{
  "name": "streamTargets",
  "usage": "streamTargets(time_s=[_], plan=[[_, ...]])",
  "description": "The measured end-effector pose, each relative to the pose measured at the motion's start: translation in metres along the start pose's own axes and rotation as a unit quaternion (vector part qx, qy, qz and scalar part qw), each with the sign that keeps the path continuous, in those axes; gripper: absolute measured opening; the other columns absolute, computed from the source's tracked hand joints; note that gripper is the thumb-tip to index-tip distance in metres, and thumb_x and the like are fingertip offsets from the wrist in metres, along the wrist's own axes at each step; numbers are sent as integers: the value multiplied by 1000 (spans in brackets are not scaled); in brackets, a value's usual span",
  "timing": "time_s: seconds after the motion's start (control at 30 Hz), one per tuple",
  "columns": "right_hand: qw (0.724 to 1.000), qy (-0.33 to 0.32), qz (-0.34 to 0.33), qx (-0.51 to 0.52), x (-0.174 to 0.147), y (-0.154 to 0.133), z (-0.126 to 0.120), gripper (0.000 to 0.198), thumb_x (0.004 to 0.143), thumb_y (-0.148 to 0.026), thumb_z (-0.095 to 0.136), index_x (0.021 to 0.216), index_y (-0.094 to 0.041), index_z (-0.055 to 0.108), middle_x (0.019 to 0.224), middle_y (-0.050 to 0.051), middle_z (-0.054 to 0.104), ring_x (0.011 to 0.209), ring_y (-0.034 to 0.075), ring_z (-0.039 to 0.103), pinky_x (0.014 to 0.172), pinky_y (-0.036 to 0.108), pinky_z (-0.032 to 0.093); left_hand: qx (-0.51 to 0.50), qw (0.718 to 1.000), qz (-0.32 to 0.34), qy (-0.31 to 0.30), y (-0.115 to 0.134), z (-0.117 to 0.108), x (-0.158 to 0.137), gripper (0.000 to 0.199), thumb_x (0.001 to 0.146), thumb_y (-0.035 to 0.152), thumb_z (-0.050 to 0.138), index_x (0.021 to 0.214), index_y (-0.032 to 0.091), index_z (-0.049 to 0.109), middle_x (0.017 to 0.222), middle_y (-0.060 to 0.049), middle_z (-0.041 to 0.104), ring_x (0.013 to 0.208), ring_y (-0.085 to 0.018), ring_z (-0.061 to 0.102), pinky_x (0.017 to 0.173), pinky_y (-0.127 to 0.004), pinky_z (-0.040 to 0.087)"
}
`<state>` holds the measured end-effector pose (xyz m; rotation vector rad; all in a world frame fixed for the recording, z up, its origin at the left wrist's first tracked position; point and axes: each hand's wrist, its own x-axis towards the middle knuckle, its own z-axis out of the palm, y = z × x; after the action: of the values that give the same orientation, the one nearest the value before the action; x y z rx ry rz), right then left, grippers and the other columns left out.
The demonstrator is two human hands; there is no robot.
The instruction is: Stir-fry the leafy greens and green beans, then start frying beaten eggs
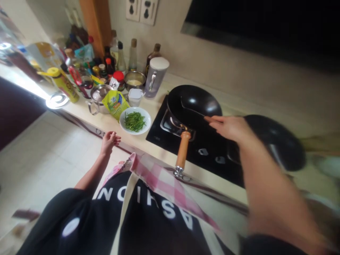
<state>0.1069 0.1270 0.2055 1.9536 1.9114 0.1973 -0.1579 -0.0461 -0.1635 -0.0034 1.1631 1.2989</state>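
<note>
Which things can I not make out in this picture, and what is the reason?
All in the head view:
Utensil: its head blends into the black wok; the right hand covers its grip.
Brown bottle: its lower part is partly behind the pitcher.
Item at lower right: blurred, cut off by the edge.

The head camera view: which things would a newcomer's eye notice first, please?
Probably the large black wok over the stove, its wooden handle pointing towards the person, while the right hand holds a utensil over it. Next, the bright green cut vegetables in a white dish on the counter, left of the stove.
</note>
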Motion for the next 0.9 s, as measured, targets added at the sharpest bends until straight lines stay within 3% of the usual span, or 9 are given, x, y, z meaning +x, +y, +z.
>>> streamTargets(time_s=[0.07, 0.13, 0.27, 0.43, 0.67, 0.8, 0.9], plan=[[977, -16, 123, 171, -10, 8, 8, 33, 87, -28, 66, 118, -18, 70, 62, 5, 62, 49, 13, 52, 45, 22, 40, -1, 1000, 11, 11, -1, -7, 2, 20, 91, 34, 62, 96, 15, 55, 67, -3, 70, 49, -10, 64, 48, -18, 49], [914, -19, 212, 347, -23, 13, 13, 30, 90, -24, 64, 119, -15, 65, 57, 2, 56, 43, 9, 45, 37, 16, 29, -3, 1000, 9, 17, -4, -16, 3, 19, 91, 33, 61, 95, 15, 56, 67, -2, 70, 49, -10, 63, 49, -18, 49], [803, -18, 260, 536, -41, 17, 26, 10, 97, -17, 50, 102, -14, 58, 56, 0, 53, 37, 3, 32, 33, 10, 20, 6, 1000, -3, 15, -9, -24, 5, 17, 93, 31, 58, 96, 15, 57, 67, -2, 70, 51, -10, 64, 49, -17, 50], [676, -66, 293, 673, -51, 19, 52, 17, 102, -21, 38, 100, -14, 54, 58, -2, 49, 36, 0, 26, 31, 6, 18, 16, 1000, -4, 15, -8, -17, 5, 17, 90, 31, 60, 94, 15, 57, 66, -2, 70, 51, -10, 65, 49, -17, 50], [602, -68, 310, 733, -56, 18, 78, 21, 103, -30, 42, 107, -15, 57, 65, 2, 56, 43, 3, 41, 35, 6, 29, 33, 999, 6, 0, -4, -8, 4, 18, 89, 32, 61, 95, 15, 58, 69, -2, 70, 52, -10, 65, 50, -18, 50], [561, -50, 287, 775, -66, 30, 88, 45, 102, -55, 36, 109, -18, 60, 81, 10, 67, 65, 13, 62, 50, 21, 53, 27, 1000, 11, -6, -7, -12, 3, 21, 87, 35, 63, 95, 15, 58, 70, -3, 71, 53, -10, 65, 50, -18, 50], [536, -37, 301, 788, -87, 37, 114, 49, 100, -59, 35, 102, -18, 62, 87, 10, 70, 75, 17, 67, 61, 29, 59, 16, 1000, 4, 4, -14, -19, 4, 24, 88, 38, 64, 94, 16, 56, 68, -2, 71, 51, -10, 64, 49, -17, 49]])
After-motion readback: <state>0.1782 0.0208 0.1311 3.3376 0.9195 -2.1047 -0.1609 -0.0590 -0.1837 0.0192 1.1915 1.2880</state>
